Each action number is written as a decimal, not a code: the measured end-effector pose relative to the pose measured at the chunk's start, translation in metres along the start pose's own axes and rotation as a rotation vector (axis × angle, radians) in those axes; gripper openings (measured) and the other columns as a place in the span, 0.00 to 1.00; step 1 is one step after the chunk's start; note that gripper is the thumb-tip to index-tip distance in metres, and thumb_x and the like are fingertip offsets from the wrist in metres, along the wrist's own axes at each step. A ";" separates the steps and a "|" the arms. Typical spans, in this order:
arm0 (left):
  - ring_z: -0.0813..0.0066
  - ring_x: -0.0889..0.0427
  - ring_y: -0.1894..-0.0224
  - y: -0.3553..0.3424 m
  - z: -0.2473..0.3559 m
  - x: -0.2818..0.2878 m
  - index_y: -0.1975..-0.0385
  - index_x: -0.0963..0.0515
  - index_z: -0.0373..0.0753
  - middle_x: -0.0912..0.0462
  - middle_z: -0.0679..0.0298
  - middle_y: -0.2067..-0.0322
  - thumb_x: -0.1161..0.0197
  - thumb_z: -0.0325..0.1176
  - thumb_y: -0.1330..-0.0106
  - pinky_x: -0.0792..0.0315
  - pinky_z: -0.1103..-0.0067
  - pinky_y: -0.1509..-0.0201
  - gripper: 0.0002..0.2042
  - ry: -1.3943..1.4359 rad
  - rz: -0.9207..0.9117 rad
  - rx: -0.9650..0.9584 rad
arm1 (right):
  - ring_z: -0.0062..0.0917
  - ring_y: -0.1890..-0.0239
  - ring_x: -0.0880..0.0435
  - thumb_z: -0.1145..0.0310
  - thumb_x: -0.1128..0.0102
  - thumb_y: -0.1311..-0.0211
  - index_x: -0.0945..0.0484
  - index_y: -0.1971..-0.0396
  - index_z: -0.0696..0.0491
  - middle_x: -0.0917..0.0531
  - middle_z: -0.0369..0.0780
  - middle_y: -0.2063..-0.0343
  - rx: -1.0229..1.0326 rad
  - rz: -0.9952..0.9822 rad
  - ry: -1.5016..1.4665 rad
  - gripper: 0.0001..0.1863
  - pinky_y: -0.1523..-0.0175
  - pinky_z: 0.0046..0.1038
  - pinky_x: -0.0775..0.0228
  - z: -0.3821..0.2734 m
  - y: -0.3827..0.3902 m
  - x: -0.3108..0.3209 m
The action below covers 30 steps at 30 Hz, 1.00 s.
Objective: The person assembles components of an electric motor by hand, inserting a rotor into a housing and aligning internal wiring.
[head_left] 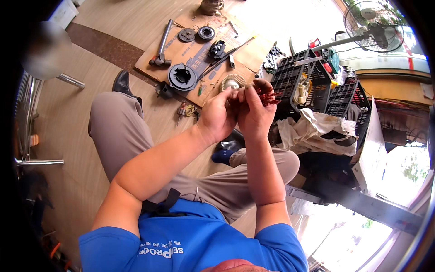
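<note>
My left hand (216,113) and my right hand (253,109) are raised close together in the middle, fingers curled. My right hand grips a dark red part, like a small wire winding (268,98), which sticks out right of the fingers. My left fingertips press in beside it; what they hold is partly hidden. Just beyond my hands, on a cardboard sheet (154,59), lie a pale finned fan wheel (232,82), a black round housing (182,77), a green-handled screwdriver (200,89), a hammer (161,59), dark discs (206,33) and a black component (217,49).
Black crates (331,99) with tools and a cream cloth (317,131) stand at the right, under a fan (373,27). Metal tubing (41,161) is at the left. A small motor part (181,110) lies on the wooden floor (99,77) between my legs.
</note>
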State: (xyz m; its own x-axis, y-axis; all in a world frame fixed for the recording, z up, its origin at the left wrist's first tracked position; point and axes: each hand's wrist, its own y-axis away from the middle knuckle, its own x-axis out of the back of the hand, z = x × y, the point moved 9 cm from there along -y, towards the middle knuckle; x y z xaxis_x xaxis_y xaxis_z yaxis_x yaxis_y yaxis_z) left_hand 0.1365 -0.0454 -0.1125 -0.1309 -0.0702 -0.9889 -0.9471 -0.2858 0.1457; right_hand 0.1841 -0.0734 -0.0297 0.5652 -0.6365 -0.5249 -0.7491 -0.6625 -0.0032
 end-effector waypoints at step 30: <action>0.66 0.22 0.59 0.026 0.050 -0.004 0.55 0.31 0.36 0.22 0.58 0.60 0.54 0.54 0.27 0.27 0.70 0.51 0.23 -0.393 0.417 -0.111 | 0.43 0.50 0.25 0.39 0.68 0.30 0.27 0.52 0.58 0.20 0.48 0.57 -0.469 0.061 -0.583 0.34 0.44 0.45 0.35 0.048 -0.021 0.022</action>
State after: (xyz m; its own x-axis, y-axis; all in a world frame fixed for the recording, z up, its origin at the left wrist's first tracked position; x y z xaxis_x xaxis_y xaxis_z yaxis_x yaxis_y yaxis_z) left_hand 0.0977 -0.0051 -0.1062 -0.6051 0.1556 -0.7808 -0.7586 -0.4103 0.5062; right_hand 0.1954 -0.0540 -0.0820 0.1553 -0.4516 -0.8786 -0.4733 -0.8147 0.3350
